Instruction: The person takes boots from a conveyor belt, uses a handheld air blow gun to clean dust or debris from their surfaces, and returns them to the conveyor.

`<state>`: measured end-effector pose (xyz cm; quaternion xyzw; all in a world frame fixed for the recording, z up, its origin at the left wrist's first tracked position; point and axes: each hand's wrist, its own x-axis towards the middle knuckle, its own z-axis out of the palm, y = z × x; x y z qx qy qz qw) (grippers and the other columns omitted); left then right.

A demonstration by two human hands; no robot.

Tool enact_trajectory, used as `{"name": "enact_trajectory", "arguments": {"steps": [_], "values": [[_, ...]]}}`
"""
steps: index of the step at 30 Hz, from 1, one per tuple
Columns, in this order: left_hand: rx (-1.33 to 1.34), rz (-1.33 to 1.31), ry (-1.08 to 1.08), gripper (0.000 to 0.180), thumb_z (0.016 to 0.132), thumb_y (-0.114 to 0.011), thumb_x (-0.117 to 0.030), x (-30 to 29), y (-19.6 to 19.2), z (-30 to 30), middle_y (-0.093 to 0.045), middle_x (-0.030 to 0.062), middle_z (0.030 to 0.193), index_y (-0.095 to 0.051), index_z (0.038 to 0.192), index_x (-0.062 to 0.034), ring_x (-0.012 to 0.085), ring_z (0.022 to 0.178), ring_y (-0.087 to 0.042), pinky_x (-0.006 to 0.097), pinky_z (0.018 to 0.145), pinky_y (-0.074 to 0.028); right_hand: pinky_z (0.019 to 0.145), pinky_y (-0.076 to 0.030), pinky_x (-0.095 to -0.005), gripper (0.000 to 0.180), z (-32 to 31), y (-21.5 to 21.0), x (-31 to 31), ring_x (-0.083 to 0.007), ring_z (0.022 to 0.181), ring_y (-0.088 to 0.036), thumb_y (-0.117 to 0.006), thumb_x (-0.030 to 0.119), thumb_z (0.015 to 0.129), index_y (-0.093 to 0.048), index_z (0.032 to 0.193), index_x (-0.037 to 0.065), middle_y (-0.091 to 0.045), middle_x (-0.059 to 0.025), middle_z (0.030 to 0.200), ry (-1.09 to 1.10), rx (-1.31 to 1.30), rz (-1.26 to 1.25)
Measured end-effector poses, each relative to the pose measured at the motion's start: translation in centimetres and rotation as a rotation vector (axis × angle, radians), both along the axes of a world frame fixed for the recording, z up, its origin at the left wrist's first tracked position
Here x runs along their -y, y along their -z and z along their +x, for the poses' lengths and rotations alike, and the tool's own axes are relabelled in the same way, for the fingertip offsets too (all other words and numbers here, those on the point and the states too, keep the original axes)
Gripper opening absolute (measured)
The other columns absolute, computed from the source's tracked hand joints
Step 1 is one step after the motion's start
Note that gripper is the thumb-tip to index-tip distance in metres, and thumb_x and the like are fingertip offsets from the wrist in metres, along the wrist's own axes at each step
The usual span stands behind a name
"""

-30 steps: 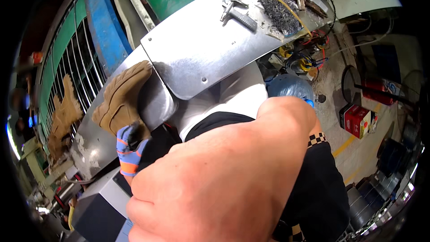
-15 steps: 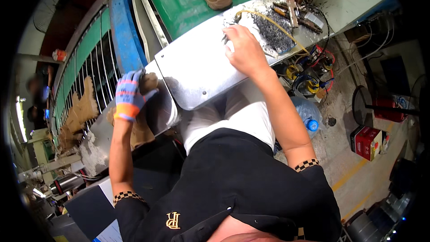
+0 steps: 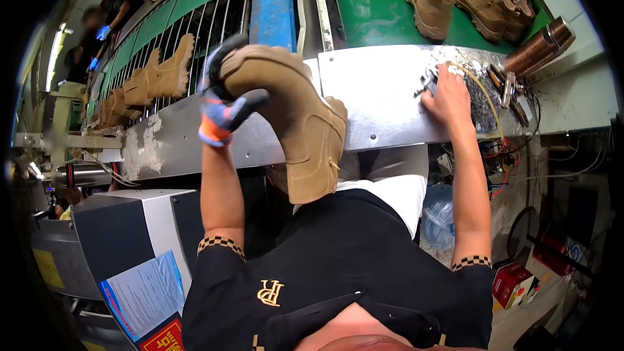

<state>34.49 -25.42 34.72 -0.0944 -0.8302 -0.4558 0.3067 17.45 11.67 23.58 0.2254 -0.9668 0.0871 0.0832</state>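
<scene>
My left hand (image 3: 224, 101), in a blue and orange glove with dark finger pads, is closed around the toe of a tan boot (image 3: 302, 130). The boot's shaft hangs down toward my lap, with its sole facing up and right, over the front of the metal bench (image 3: 383, 107). My bare right hand (image 3: 450, 96) rests on the bench with bent fingers around a small silver-grey tool (image 3: 426, 82). A yellow hose (image 3: 484, 84) begins by those fingers; they partly hide the tool, so its exact kind is unclear.
Several tan boots (image 3: 432, 10) stand on a green surface (image 3: 364, 6) beyond the bench. Others (image 3: 172, 68) lie on a wire rack at the left. A copper-coloured flask (image 3: 539, 45) and hand tools (image 3: 510, 91) are at the right. A co-worker (image 3: 91, 42) is at far left.
My left hand has lifted the boot from low at the left and brought it up in front of me. My view has swung left; the right hand stays at the small tool.
</scene>
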Motion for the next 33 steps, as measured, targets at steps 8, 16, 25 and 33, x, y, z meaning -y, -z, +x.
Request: {"name": "enact_trajectory", "arguments": {"steps": [8, 16, 25, 33], "values": [[0.115, 0.236, 0.176, 0.078, 0.067, -0.087, -0.015, 0.8, -1.5, -3.0, -0.061, 0.0097, 0.118, -0.050, 0.133, 0.0022, 0.0168, 0.109, -0.057, 0.030, 0.097, -0.045, 0.086, -0.050, -0.0358, 0.053, 6.4, 0.6, -5.7, -0.0248, 0.101, -0.062, -0.053, 0.001, 0.077, -0.051, 0.130, 0.000, -0.064, -0.0135, 0.113, 0.149, 0.009, -0.659], [0.091, 0.253, 0.247, 0.075, 0.067, -0.088, -0.020, 1.2, -1.0, -4.6, -0.061, 0.0105, 0.125, -0.054, 0.130, 0.0022, 0.0166, 0.112, -0.057, 0.030, 0.098, -0.045, 0.076, -0.052, -0.0340, 0.054, 13.4, -1.9, -0.4, -0.0191, 0.073, -0.062, -0.049, 0.005, 0.085, -0.039, 0.134, -0.014, -0.058, -0.0084, 0.080, 0.041, 0.553, -1.456], [0.112, 0.238, 0.242, 0.075, 0.066, -0.084, -0.019, -0.1, -2.2, -5.3, -0.061, 0.0113, 0.123, -0.052, 0.131, 0.0024, 0.0187, 0.112, -0.058, 0.033, 0.100, -0.045, 0.070, -0.051, -0.0348, 0.046, 10.2, -11.8, 11.0, -0.0185, 0.068, -0.061, -0.051, 0.004, 0.084, -0.047, 0.129, -0.008, -0.058, -0.0100, 0.074, -0.659, 0.359, -1.110], [0.181, 0.252, 0.168, 0.069, 0.072, -0.077, -0.028, 2.1, -1.2, -6.6, -0.064, 0.0109, 0.114, -0.053, 0.130, 0.0012, 0.0195, 0.109, -0.059, 0.033, 0.098, -0.045, 0.058, -0.043, -0.0242, 0.046, 8.0, -11.3, 15.0, -0.0099, 0.061, -0.053, -0.056, 0.009, 0.086, -0.048, 0.128, -0.007, -0.057, -0.0064, 0.069, -0.629, 0.449, -1.168]]}}
